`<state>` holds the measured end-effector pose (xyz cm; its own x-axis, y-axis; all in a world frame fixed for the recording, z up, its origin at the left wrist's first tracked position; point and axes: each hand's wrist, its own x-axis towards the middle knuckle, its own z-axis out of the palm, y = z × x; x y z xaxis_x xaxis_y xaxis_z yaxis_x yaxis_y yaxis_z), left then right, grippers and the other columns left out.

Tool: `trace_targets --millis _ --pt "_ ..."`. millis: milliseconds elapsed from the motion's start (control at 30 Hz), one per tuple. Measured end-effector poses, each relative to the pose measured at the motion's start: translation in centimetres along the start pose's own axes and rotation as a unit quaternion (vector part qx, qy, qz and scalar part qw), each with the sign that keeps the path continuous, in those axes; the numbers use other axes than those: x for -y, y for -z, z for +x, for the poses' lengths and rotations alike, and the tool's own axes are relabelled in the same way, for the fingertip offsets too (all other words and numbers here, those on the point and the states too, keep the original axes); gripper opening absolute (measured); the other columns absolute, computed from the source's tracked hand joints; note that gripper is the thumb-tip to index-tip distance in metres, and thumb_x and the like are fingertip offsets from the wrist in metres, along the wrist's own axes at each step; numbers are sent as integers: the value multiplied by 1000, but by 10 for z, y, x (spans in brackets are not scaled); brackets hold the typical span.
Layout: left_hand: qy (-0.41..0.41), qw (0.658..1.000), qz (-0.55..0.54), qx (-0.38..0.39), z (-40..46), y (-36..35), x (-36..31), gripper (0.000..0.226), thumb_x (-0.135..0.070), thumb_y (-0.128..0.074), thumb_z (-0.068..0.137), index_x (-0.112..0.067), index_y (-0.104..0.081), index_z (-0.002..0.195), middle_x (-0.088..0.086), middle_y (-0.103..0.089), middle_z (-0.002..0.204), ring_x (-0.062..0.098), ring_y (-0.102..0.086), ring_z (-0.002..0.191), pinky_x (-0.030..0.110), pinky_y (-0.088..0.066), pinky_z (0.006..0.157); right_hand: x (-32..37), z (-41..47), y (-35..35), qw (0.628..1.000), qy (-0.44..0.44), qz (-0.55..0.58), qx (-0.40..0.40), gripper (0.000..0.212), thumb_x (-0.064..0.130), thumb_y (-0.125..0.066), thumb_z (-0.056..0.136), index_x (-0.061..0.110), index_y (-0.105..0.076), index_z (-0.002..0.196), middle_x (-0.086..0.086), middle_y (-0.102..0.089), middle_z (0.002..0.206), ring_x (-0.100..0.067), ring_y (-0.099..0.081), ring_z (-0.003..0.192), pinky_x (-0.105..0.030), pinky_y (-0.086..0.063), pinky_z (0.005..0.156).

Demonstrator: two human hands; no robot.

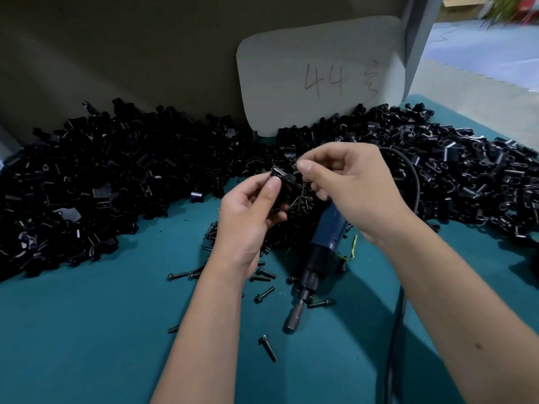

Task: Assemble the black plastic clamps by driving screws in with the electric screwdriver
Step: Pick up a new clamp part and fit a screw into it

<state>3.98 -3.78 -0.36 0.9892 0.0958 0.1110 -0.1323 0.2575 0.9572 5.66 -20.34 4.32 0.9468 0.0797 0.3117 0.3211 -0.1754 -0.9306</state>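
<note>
A deep heap of black plastic clamp parts point(96, 182) covers the left of the teal table point(87, 330), and in front of it the left hand point(248, 217) grips one black clamp point(284, 179) between thumb and curled fingers, raised above the table. Just right of that clamp, nearly touching it, the right hand point(347, 182) pinches something small at its fingertips, too small to tell what. Below both hands lie loose screws point(264, 294) and the blue electric screwdriver point(318, 258), unheld, its bit toward the viewer, with more clamp parts point(466, 170) heaped at right.
</note>
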Motion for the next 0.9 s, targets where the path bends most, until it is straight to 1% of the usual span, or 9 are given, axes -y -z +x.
trace_targets --millis 100,200,267,367,467,567,667,800,900 --pt "1 999 -3 36 -2 -5 3 23 -30 -74 86 -20 -81 106 -1 -76 93 8 -69 82 23 -57 70 -7 1 1 999 -29 44 1 10 16 -81 91 10 -75 85 -7 -72 68 -10 -55 56 -19 -45 50" --pt "3 999 -4 41 -4 -7 5 16 -30 -76 80 -30 -84 94 -4 -77 88 6 -71 78 22 -58 69 -14 3 6 998 -47 41 17 13 19 -81 90 11 -75 82 -3 -70 65 -11 -54 56 -19 -44 50" --pt "10 999 -11 38 -4 -9 5 15 -29 -77 80 -29 -84 92 -4 -77 86 7 -71 75 22 -58 68 -16 3 10 998 -48 43 19 13 19 -80 91 14 -75 81 -3 -70 66 -10 -54 57 -19 -44 51" --pt "17 999 -12 32 -4 -13 6 21 -28 -77 83 -19 -80 102 -2 -76 85 10 -70 73 23 -58 67 -19 3 11 998 -37 60 8 13 17 -78 93 15 -74 81 -2 -70 66 -9 -54 56 -19 -44 52" --pt "21 1000 5 18 -4 -13 6 14 -18 -74 94 -15 -78 107 -1 -76 88 11 -70 76 24 -59 69 -21 2 8 998 -22 61 -3 14 18 -78 94 16 -74 80 -2 -70 65 -7 -54 54 -18 -44 51" --pt "11 999 25 17 -4 -9 4 13 -16 -71 99 -20 -81 104 5 -78 97 13 -72 84 24 -59 71 -21 2 1 1000 -13 23 14 14 21 -79 92 15 -76 80 -1 -70 63 -8 -53 52 -17 -43 50" --pt "-3 999 36 25 -5 -5 0 22 -15 -71 98 -33 -84 95 0 -80 95 10 -73 82 22 -58 69 -21 2 -2 1000 -4 -11 16 16 24 -80 92 17 -75 79 2 -69 61 -3 -55 51 -14 -43 52" --pt "-11 998 64 23 -6 -4 1 17 -15 -73 97 -21 -80 112 2 -81 102 13 -76 89 22 -58 70 -22 -2 -11 995 39 -81 -32 18 27 -81 91 19 -75 76 5 -70 63 -2 -61 56 -16 -47 59" --pt "-9 999 44 10 -6 -6 3 16 -17 -73 96 -21 -81 110 2 -80 107 17 -77 98 23 -59 73 -21 -7 -20 993 59 -78 -69 14 26 -81 90 19 -80 78 9 -72 69 -3 -66 65 -16 -48 64"
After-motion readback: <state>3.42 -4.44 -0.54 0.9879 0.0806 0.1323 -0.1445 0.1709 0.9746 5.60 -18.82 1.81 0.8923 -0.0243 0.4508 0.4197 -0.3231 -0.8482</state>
